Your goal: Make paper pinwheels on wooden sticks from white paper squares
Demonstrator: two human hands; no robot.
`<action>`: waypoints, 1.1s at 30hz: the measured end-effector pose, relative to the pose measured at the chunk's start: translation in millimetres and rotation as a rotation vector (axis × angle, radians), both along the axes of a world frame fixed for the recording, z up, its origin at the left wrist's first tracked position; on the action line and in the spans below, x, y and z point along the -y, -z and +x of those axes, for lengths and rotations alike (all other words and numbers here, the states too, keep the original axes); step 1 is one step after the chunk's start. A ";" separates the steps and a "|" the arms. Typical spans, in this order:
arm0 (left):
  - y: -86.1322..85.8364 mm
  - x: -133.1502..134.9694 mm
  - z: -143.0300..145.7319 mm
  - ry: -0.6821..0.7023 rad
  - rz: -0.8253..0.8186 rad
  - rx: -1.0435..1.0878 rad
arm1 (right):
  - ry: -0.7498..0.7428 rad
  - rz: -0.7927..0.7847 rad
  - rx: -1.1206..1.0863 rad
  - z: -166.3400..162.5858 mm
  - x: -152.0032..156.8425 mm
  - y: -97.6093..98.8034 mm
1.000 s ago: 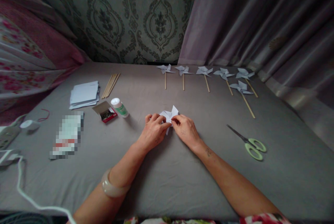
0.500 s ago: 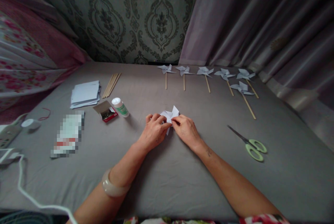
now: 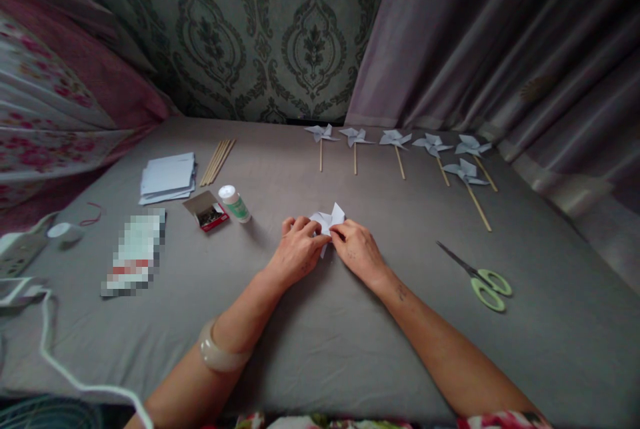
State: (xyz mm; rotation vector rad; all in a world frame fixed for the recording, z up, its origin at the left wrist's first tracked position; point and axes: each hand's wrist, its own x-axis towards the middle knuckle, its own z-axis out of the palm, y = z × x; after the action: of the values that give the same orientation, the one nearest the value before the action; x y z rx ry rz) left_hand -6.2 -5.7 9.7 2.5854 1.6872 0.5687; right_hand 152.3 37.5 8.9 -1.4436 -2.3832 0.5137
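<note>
Gray cloth (image 3: 320, 342) spread underneath | folded paper (image 3: 327, 221) lay right of bottle (image 3: 234, 204) | green label (image 3: 241, 209) too small to read | left hand (image 3: 299, 250) held paper, narrowly curled | right hand (image 3: 359, 249) pinched it narrowly

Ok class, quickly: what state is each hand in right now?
Left hand: closed, holding the folded white paper.
Right hand: closed, pinching at the same paper.

My left fingers (image 3: 302, 223) and right fingers (image 3: 339, 231) hold a folded white paper piece (image 3: 326, 221); left of them stands a green-labelled bottle (image 3: 235, 203), right lie scissors (image 3: 487, 282), beyond, six pinwheels (image 3: 395, 140).
</note>
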 end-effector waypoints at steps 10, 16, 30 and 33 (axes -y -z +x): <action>3.4 0.0 -0.4 -0.019 -0.013 0.040 | -0.131 0.040 0.231 -0.8 0.9 -24.3; 6.6 -2.1 -3.5 -0.065 0.019 0.178 | -0.195 0.069 0.300 -5.4 -2.5 -29.0; 7.5 -10.5 -13.0 -0.254 0.064 0.364 | -0.166 -0.116 0.167 -0.6 -41.7 -38.0; 7.9 -11.4 -14.8 -0.275 0.058 0.386 | -0.042 -0.062 0.066 6.7 -41.5 -34.9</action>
State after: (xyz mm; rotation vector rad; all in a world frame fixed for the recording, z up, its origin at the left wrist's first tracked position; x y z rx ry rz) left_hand -21.0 5.7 1.9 2.1017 1.9091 1.0598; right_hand 159.1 78.9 43.8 -1.4614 -2.4741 0.5634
